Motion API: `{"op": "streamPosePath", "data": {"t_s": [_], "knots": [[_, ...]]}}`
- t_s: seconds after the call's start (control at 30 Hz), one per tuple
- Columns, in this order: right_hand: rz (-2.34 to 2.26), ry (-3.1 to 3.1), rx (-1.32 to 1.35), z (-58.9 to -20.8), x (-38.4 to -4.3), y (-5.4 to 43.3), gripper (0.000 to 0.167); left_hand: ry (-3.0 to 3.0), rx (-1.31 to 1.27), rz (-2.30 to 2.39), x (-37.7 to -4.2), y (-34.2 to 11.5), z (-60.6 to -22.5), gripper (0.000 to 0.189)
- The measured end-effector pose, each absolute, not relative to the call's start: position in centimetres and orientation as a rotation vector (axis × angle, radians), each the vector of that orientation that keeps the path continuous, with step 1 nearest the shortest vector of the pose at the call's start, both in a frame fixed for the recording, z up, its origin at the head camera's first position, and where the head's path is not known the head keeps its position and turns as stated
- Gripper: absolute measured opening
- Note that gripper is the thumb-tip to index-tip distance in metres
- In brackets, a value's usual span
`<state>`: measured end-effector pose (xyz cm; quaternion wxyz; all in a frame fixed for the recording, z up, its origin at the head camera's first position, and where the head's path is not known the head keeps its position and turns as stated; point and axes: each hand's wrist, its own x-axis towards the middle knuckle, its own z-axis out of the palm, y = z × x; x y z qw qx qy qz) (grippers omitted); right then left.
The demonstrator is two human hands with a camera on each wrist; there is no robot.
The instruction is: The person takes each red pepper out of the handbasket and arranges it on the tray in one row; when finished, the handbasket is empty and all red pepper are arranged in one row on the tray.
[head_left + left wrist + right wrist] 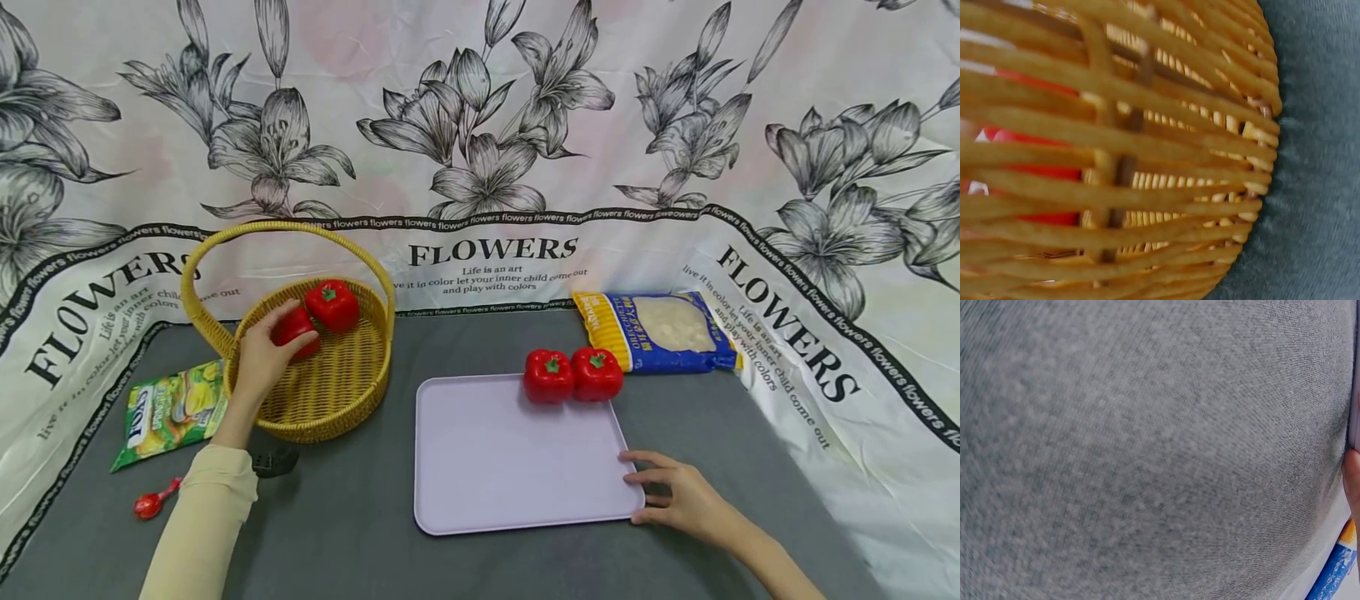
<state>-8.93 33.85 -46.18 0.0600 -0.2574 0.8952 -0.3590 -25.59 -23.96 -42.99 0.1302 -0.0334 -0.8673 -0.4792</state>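
Apparently, the work stands about halfway, since the four peppers are split evenly between basket and tray. Two are seen in the basket (322, 429) at the left of the frame, and two are seen at the upper right corner of the tray (487, 471), right of centre. Whether the basket is being filled or emptied cannot be told.

One pepper (294, 327) in the basket is gripped by the left hand (262, 354), its thumb and fingers being set round the sides; it has not been lifted clear of the rim. Just beside it, toward the upper right of the basket, a second pepper (332, 305) is left untouched. In the left wrist view only red patches are glimpsed through the weave.

At the tray, a left pepper (548, 377) and a right pepper (597, 374) are placed side by side; how much of the latter is borne by the tray is hidden. The tray's right edge is touched by the spread, extended fingers of the right hand (682, 496), and no pepper is held there.

Left unhandled are the green bag (176, 412) and the small red object (148, 505) at lower left, and the blue bag (660, 332) at upper right.
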Motion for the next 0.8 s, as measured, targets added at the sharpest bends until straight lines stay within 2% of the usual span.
{"op": "streamPosePath", "data": {"t_s": [0.17, 0.53, 0.8], "knots": [[-1.089, 2.708, -0.783, -46.1, -9.0, 33.8, 0.045, -2.658, -0.068, -1.226, -25.8, -24.1, -42.9, 0.069], [-1.077, 2.709, -0.796, -46.0, -9.0, 33.7, 0.044, -2.616, -0.099, -1.160, -25.2, -24.2, -43.0, 0.050], [-1.090, 2.721, -0.834, -46.2, -9.1, 33.8, 0.045, -2.762, -0.168, -1.203, -24.6, -25.5, -42.3, 0.057]]}}
